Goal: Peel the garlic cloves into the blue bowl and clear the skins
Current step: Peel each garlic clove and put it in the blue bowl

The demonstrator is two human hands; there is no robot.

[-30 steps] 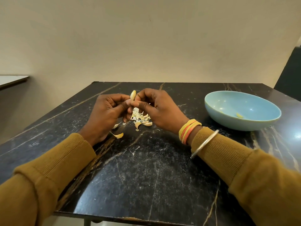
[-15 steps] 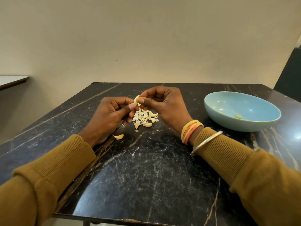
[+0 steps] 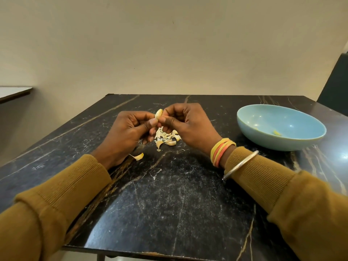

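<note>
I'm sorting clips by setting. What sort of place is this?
Probably a home dining or kitchen corner, not certain: a black marble-look table by a plain beige wall, a blue bowl, and the left hand and right hand pinching a garlic clove above a pile of skins.

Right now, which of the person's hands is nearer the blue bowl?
Right. The right hand is just left of the blue bowl, apart from it; the left hand is farther left, beyond the garlic clove both pinch.
</note>
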